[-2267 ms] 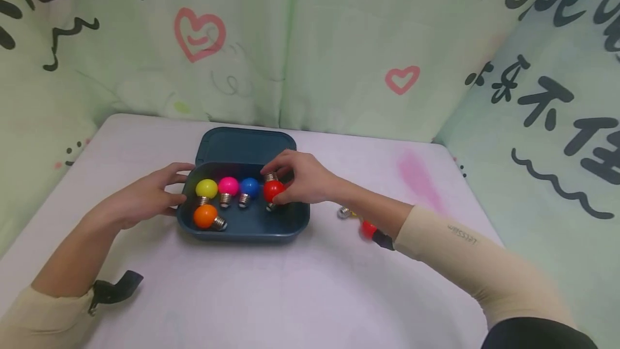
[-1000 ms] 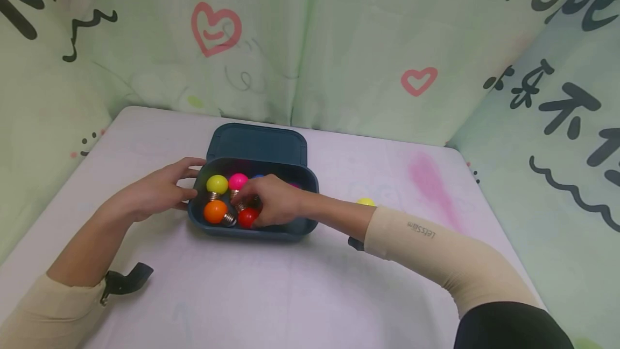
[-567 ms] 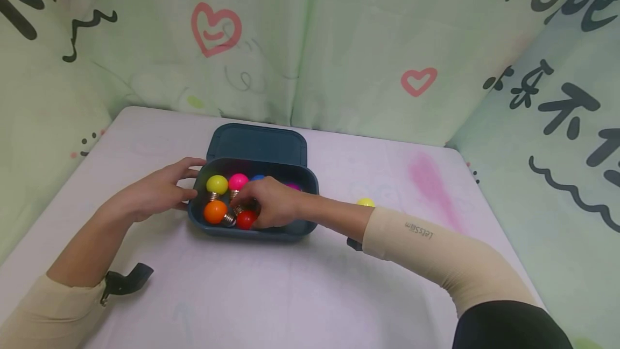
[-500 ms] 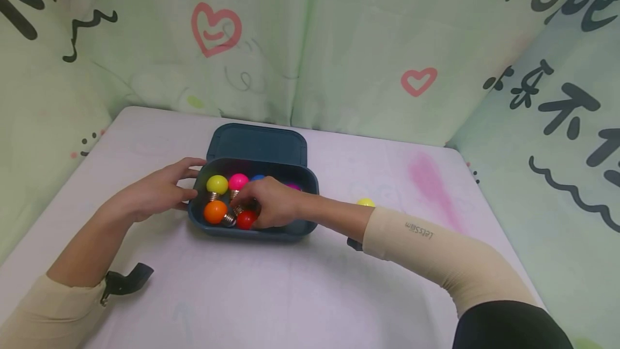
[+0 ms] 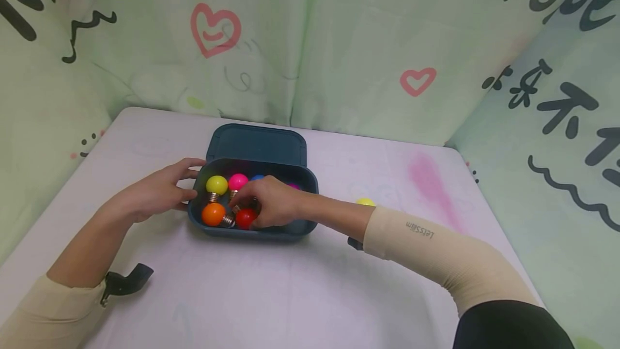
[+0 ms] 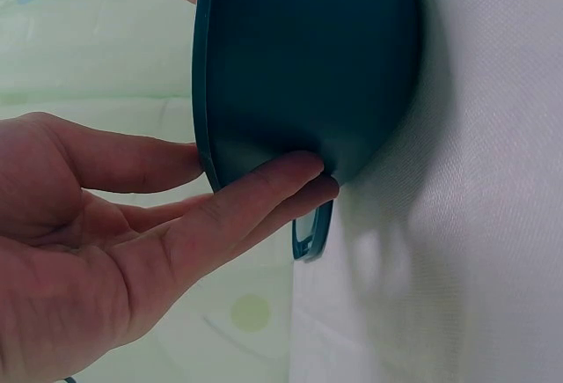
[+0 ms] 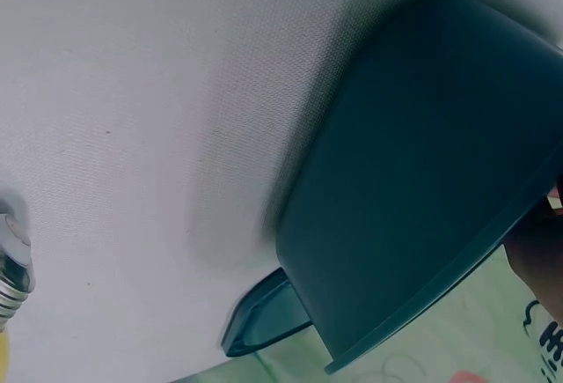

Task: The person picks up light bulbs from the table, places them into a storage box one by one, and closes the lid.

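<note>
Inside an open dark teal box (image 5: 252, 235), my right hand (image 5: 275, 202) pinches a red light bulb (image 5: 245, 218) between thumb and fingers, near the front wall. Its metal screw base points back and left. To its left lies an orange bulb (image 5: 213, 214), base towards the red one. A yellow bulb (image 5: 216, 184), a pink bulb (image 5: 238, 182), a blue bulb (image 5: 258, 177) and a purple bulb (image 5: 293, 186) sit along the back, the last two partly hidden by my right hand. My left hand (image 5: 162, 190) rests against the box's left end, fingers (image 6: 255, 194) along the outer wall, thumb at the rim.
The teal lid (image 5: 256, 144) lies folded back behind the box. Another yellow bulb (image 5: 365, 202) shows on the white table (image 5: 290, 295) behind my right forearm. Green printed cloth (image 5: 339, 42) hangs round the table. Black wrist mounts (image 5: 127, 280) sit on the forearms.
My right hand has carried the red bulb from the back right of the box to the front, beside the orange bulb. The orange bulb has just shifted slightly left. My left hand stays at the box.
</note>
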Tool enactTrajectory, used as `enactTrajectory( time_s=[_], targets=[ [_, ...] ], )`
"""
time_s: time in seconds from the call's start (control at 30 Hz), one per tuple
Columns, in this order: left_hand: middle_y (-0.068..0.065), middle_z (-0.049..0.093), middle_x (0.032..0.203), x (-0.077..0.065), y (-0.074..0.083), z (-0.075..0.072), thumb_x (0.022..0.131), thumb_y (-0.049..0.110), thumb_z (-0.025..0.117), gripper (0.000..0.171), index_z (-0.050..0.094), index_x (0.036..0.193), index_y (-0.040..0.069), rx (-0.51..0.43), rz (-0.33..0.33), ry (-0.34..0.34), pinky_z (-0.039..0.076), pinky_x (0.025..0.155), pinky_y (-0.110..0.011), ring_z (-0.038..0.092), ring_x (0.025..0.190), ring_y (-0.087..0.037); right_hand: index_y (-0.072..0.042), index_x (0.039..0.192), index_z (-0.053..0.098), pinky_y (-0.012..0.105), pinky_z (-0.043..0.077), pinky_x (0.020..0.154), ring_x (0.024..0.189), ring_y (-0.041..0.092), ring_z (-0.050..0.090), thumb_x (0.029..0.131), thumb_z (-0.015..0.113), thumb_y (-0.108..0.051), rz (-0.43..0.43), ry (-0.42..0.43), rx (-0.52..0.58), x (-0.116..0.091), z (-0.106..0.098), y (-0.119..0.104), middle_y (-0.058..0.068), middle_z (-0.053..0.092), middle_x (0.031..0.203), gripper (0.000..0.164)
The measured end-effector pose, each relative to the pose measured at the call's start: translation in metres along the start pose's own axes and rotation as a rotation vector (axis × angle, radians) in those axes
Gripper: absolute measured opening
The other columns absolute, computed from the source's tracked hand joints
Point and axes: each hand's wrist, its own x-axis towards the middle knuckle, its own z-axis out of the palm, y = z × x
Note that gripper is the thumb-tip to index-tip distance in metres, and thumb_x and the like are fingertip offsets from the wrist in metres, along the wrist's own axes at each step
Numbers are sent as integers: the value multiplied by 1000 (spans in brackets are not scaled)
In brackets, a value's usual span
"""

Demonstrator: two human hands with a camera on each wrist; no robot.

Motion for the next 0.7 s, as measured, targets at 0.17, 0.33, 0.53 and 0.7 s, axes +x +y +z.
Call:
enactTrajectory(
  time_s=[0.17, 0.33, 0.53, 0.7],
  targets=[
    [-29, 25, 150, 0, 1, 0, 95, 4, 49, 64, 19, 151, 10, -6, 3, -2, 55, 86, -44, 56, 115, -43, -12, 121, 65, 17, 54, 79, 97, 8, 58, 77, 78, -11, -2, 8, 22, -1, -2, -1, -2, 66, 110, 46],
    [-28, 25, 150, 1, 1, 0, 95, 5, 50, 65, 18, 151, 10, -7, 0, -6, 55, 86, -44, 57, 114, -41, -11, 122, 64, 19, 55, 79, 99, 11, 60, 77, 78, -11, 17, 23, 57, -5, -5, 0, -1, 65, 113, 47],
    [-28, 24, 151, 2, 1, 0, 95, 5, 50, 66, 18, 152, 11, -4, -3, -8, 55, 86, -44, 57, 115, -41, -12, 124, 63, 21, 54, 81, 104, 14, 59, 77, 79, -14, 22, 53, 49, -11, -10, 1, 1, 64, 117, 50],
    [-28, 24, 151, 2, 0, 0, 95, 5, 50, 66, 17, 152, 11, 11, -7, -7, 55, 86, -44, 55, 117, -43, -11, 122, 64, 25, 55, 83, 104, 17, 58, 77, 79, -14, 29, 81, 51, -18, -14, 3, 3, 64, 116, 48]
  ],
)
